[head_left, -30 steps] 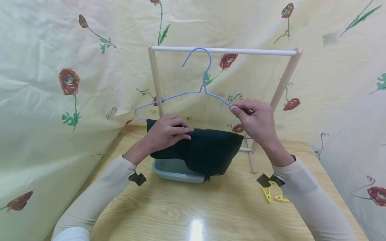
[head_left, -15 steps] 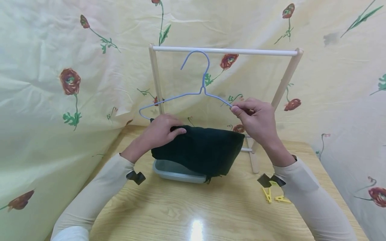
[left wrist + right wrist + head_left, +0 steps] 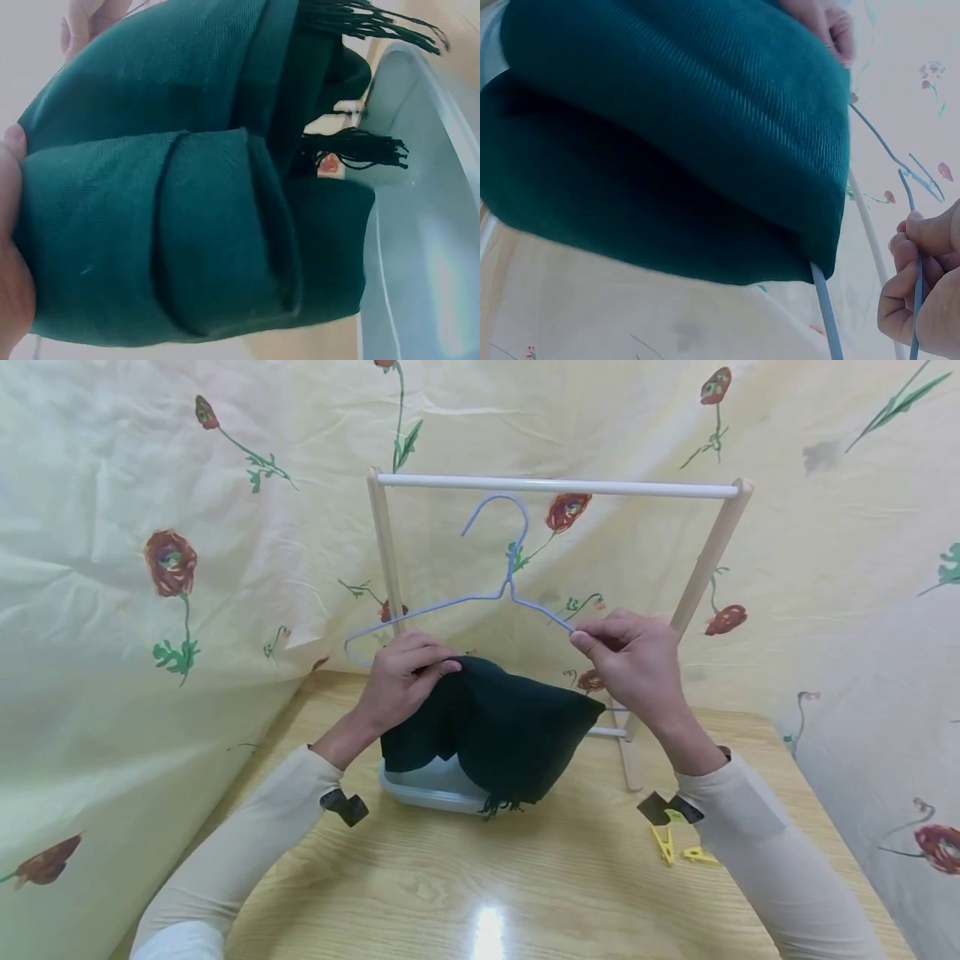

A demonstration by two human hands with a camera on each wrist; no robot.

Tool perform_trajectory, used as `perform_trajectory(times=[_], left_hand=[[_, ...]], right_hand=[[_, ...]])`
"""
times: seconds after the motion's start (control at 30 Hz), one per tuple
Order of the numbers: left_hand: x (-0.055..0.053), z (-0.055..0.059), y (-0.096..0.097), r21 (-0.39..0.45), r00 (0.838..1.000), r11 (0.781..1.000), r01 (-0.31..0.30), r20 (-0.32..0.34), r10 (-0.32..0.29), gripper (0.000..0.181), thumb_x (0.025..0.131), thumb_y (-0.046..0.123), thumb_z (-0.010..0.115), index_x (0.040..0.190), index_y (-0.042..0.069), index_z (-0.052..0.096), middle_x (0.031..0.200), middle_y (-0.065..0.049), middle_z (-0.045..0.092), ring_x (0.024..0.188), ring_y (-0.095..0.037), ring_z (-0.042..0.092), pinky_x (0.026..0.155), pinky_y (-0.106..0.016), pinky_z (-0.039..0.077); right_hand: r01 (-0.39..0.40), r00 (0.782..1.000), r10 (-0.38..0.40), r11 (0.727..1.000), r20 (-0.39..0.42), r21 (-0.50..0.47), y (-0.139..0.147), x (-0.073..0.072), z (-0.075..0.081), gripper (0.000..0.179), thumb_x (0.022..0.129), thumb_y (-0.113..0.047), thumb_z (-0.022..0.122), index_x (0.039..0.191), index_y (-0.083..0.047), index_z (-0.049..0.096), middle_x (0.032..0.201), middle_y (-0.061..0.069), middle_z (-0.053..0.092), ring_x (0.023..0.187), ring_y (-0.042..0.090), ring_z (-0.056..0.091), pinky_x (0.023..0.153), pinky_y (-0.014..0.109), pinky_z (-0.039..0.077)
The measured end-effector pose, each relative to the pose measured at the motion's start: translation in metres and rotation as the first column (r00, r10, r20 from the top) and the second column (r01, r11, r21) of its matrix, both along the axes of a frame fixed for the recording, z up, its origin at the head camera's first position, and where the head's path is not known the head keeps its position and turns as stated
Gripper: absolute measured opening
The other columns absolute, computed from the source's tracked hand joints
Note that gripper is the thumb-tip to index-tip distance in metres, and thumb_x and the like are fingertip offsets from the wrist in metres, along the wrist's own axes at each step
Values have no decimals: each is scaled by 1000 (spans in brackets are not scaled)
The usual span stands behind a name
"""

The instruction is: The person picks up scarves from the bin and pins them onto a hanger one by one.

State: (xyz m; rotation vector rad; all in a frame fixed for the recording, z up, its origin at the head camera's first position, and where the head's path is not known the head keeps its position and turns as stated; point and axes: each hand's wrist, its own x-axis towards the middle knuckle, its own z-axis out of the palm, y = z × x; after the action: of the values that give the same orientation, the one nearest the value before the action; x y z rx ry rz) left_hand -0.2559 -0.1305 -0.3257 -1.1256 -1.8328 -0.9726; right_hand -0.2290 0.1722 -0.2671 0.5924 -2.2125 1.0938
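Note:
A dark green fringed scarf [image 3: 517, 727] is draped over the lower bar of a blue wire hanger [image 3: 468, 597]. My left hand [image 3: 401, 681] pinches the scarf's upper edge left of its middle, raising a peak there. My right hand [image 3: 633, 660] pinches the hanger's right shoulder between thumb and fingers. In the right wrist view the hanger's bar [image 3: 825, 311] comes out of the scarf's fold, and the right hand [image 3: 930, 285] grips the wire beside it. The left wrist view shows the folded scarf [image 3: 202, 225] with dark tassels [image 3: 360, 146] hanging toward the tub.
A pale plastic tub [image 3: 431, 797] stands on the wooden table [image 3: 420, 885] under the scarf. Behind the hands rises a rack with a white top rail [image 3: 555, 486] and wooden posts. Yellow clothespins [image 3: 664, 845] lie at the right, near the right sleeve. Flowered cloth surrounds the table.
My left hand shifted left, then took the scarf's edge and pulled it up into a peak. The hanger sank slightly, its hook lower against the rail. The right hand kept its grip.

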Motion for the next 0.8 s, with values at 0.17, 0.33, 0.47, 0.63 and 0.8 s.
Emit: perform_trajectory(times=[0.17, 0.33, 0.47, 0.63, 0.8], left_hand=[[2, 1, -4, -74, 996, 997, 16, -89, -23, 15, 84, 1, 80, 98, 1, 80, 93, -10, 76, 89, -27, 63, 80, -35, 48], [6, -4, -13, -191, 985, 980, -47, -174, 13, 21, 97, 22, 71, 100, 4, 81, 93, -9, 76, 84, -26, 63, 75, -37, 50], [7, -9, -17, -262, 978, 962, -82, -206, 27, 28, 101, 29, 66, 104, 6, 81, 99, -8, 77, 90, -24, 69, 79, -39, 53], [9, -11, -15, -309, 990, 945, -106, -120, 72, 32, 99, 35, 68, 107, 6, 80, 108, -7, 77, 99, -23, 72, 89, -41, 56], [12, -1, 2, -398, 984, 905, -148, 34, 176, 30, 95, 34, 73, 110, 7, 74, 103, -5, 76, 88, -18, 72, 82, -36, 58]], right_hand=[[32, 999, -32, 999, -7, -2, -1, -3, -5, 12, 92, -6, 76, 99, 3, 80, 82, 14, 72, 65, 11, 56, 58, 14, 44], [41, 999, -42, 998, -22, -49, 0, -5, -6, 13, 92, -6, 76, 100, 4, 79, 83, 15, 72, 68, 13, 54, 60, 16, 43], [18, 998, -23, 997, -60, -77, 0, -3, -5, 12, 91, -5, 76, 99, 3, 80, 81, 15, 71, 68, 10, 53, 62, 17, 43], [-26, 992, 15, 996, -122, -89, -3, -1, -4, 10, 90, -2, 77, 97, 4, 80, 79, 14, 71, 69, 7, 53, 66, 14, 46], [-47, 990, 34, 994, -136, -95, -6, -1, -3, 9, 89, -1, 77, 96, 5, 79, 79, 14, 70, 69, 6, 53, 67, 12, 47]])
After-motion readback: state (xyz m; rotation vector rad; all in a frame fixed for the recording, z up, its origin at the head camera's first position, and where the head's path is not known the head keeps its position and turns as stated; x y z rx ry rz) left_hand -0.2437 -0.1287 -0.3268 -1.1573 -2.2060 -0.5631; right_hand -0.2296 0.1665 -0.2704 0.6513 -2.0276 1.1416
